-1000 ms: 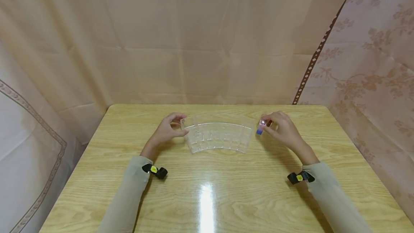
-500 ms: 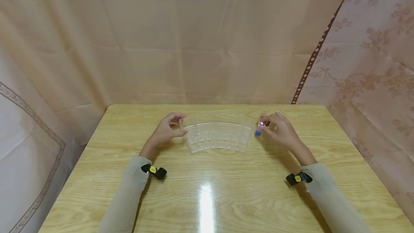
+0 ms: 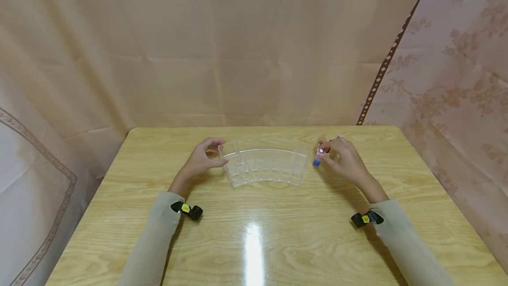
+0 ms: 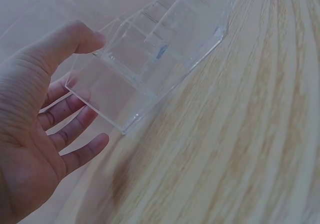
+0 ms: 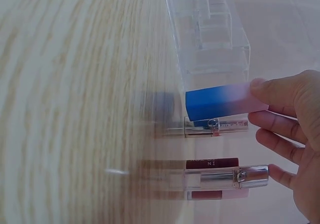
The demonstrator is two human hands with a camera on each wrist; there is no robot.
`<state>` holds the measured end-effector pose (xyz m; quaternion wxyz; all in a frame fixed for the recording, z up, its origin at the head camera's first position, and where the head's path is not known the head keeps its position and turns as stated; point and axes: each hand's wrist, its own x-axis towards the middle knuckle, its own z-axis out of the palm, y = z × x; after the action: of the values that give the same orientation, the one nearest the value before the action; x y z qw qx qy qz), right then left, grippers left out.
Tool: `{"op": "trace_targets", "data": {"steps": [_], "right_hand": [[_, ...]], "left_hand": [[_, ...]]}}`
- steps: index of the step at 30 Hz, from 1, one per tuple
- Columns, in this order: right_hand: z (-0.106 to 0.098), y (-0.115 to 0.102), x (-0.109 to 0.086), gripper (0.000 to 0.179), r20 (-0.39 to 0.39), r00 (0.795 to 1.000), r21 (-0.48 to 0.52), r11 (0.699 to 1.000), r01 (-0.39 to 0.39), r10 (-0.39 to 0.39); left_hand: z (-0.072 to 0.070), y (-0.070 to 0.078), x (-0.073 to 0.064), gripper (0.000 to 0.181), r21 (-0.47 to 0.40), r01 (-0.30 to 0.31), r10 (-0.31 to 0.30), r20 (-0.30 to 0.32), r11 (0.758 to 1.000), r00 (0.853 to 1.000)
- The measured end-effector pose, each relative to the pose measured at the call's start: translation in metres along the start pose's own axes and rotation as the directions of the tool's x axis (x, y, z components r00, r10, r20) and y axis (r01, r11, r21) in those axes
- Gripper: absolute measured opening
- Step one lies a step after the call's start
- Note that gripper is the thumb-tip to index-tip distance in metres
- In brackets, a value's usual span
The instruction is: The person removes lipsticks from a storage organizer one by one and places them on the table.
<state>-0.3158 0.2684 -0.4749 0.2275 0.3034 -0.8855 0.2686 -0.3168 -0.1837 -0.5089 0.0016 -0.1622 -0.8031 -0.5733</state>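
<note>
A clear plastic tiered organizer (image 3: 263, 167), curved in front, stands on the table. My left hand (image 3: 204, 158) holds its left end, the thumb (image 4: 82, 38) at the near edge and the fingers behind the clear wall. Just right of the organizer, my right hand (image 3: 347, 160) pinches a lipstick-like tube (image 5: 212, 102), blue fading to pink, between thumb and fingers. Its blue end is low by the tabletop; whether it touches I cannot tell. Close behind it in the right wrist view stand a slim lip gloss tube (image 5: 220, 126) and another silver-capped one (image 5: 225, 178), partly hidden in the head view.
The wooden table (image 3: 278, 233) carries a bright light reflection near its front. A beige curtain (image 3: 254, 47) hangs behind the far edge, and a floral cloth (image 3: 448, 78) hangs at the right. Each sleeve bears a black wrist camera (image 3: 193, 212).
The head view has shifted slightly. My left hand keeps its hold on the organizer, and my right hand stays beside it with the blue and pink tube, barely moving.
</note>
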Motion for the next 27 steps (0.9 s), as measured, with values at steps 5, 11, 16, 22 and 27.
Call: {"op": "trace_targets", "data": {"steps": [5, 11, 16, 22, 27], "right_hand": [[0.0010, 0.0000, 0.0019, 0.024, 0.009, 1.000, -0.002, 1.000, -0.002, 0.002], [0.0026, -0.0007, 0.0008, 0.025, 0.018, 1.000, 0.004, 1.000, -0.013, 0.013], [0.0031, -0.0003, -0.0002, 0.025, 0.003, 1.000, -0.005, 1.000, 0.003, -0.003], [0.0030, -0.0006, -0.0019, 0.027, -0.010, 1.000, -0.009, 1.000, 0.008, -0.008], [0.0043, -0.0016, -0.0034, 0.026, -0.010, 1.000, -0.024, 1.000, 0.004, -0.004]], "left_hand": [[-0.0012, 0.0023, -0.0007, 0.060, -0.005, 0.016, -0.016, -0.004, 1.000, 1.000], [0.0006, 0.0027, -0.0002, 0.060, -0.025, 0.028, -0.028, 0.000, 0.999, 1.000], [0.0011, 0.0031, 0.0005, 0.061, -0.030, 0.034, -0.034, 0.000, 0.999, 0.999], [0.0025, 0.0027, 0.0018, 0.061, -0.025, 0.030, -0.030, 0.003, 0.999, 1.000], [0.0024, -0.0003, 0.0006, 0.062, -0.017, 0.021, -0.021, -0.004, 1.000, 1.000]]}}
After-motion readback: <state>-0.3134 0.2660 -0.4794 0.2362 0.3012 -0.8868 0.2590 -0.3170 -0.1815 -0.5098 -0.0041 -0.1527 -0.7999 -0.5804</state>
